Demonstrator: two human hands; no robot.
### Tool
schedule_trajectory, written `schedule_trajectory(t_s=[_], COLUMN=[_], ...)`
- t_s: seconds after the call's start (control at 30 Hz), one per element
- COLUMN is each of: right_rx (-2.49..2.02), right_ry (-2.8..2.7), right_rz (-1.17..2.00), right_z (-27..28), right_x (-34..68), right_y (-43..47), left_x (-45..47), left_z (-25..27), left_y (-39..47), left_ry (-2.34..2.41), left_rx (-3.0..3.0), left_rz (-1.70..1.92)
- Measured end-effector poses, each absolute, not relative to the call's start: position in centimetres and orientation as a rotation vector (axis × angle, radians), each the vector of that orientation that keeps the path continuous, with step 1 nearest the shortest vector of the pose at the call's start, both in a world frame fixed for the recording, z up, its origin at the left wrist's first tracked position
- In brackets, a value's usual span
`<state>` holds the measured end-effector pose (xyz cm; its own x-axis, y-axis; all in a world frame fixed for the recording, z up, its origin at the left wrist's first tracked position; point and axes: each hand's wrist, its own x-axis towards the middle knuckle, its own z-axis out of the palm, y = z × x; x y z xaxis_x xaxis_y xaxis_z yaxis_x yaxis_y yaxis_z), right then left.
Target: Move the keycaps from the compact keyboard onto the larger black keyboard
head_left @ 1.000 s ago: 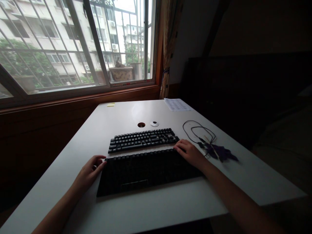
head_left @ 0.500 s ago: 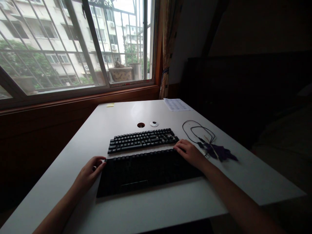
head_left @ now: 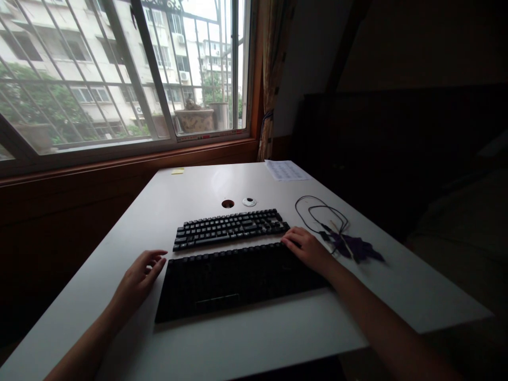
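Note:
A wide black keyboard case [head_left: 242,286] lies flat on the white table, with a row of dark keycaps [head_left: 226,254] along its far edge. Just off its far left corner is my left hand [head_left: 141,272], fingers apart and curved, with nothing in them. My right hand [head_left: 304,246] rests at the far right part of the case, fingers bent together over its edge; the fingertips' undersides are hidden. Directly behind the case sits a block of black keyboard keys [head_left: 232,230], with gaps among the keys towards its right.
Right of the keyboard, a looped black cable [head_left: 317,206] lies beside a purple cloth [head_left: 359,247] with a thin stick-like thing [head_left: 349,246]. A round hole [head_left: 227,203] and a white ring [head_left: 249,202] are farther back. Papers [head_left: 288,170] and a yellow note [head_left: 178,171] lie near the far edge.
My left hand has let go of the case's left corner and moved a little to the left, its fingers opening. My right hand stays at the same edge.

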<state>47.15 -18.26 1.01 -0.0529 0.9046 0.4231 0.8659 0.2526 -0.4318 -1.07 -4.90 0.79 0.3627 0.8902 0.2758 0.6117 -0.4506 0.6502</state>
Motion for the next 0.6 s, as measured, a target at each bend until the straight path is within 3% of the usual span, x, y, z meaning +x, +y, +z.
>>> schedule_trajectory(t_s=[0.27,0.6], right_rx=[-1.617,-1.612], right_ry=[-1.909,-1.904], right_rz=[0.094,0.102], right_z=[0.8,1.0], right_x=[47.2,47.1], right_y=[-18.2,-18.3], left_x=[-0.4,2.8], left_z=[3.2,0.4], left_y=[0.8,7.4], left_ry=[1.196,1.234], left_rx=[2.54,2.784], left_rz=[0.8,0.675])
